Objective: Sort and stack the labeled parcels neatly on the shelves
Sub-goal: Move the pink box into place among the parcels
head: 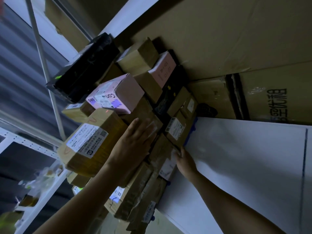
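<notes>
Parcel stack: labelled cardboard parcels (148, 115) are packed tightly on a shelf, the view strongly tilted; they lie against a white panel (244, 157) on one side and large cartons (219, 39) behind.
Parcel under the left hand: a brown taped box (143, 112) in the middle of the stack, wedged between its neighbours.
Left hand: the left hand (135, 141) lies flat, fingers spread and extended, palm pressed on the box face; it grasps nothing, and seems to be pushing the box back to square the row.
Right hand: the right hand (184, 159) reaches to the edge of the stack beside the white panel, fingertips touching a taped parcel (166, 156); whether the fingers curl around an edge cannot be told, as they are partly hidden.
Reason for the pose: probably one hand steadies the side while the other presses the front, so that the stack stays aligned.
Labelled box, near side: a large brown box (91, 142) with a white shipping label facing outward juts out from the stack just beside the left wrist; it looks the least aligned.
Pink box: a pink carton (118, 93) rests above it, printed label outward.
Black parcel: a black wrapped package (84, 68) lies at the far end, overhanging.
Lower parcels: long taped boxes (143, 191) lie beneath the forearms, labels partly visible.
Neighbouring shelf: a white perforated rack (33, 147) holds small blurred items, unidentifiable.
Label text: too blurred to read.
</notes>
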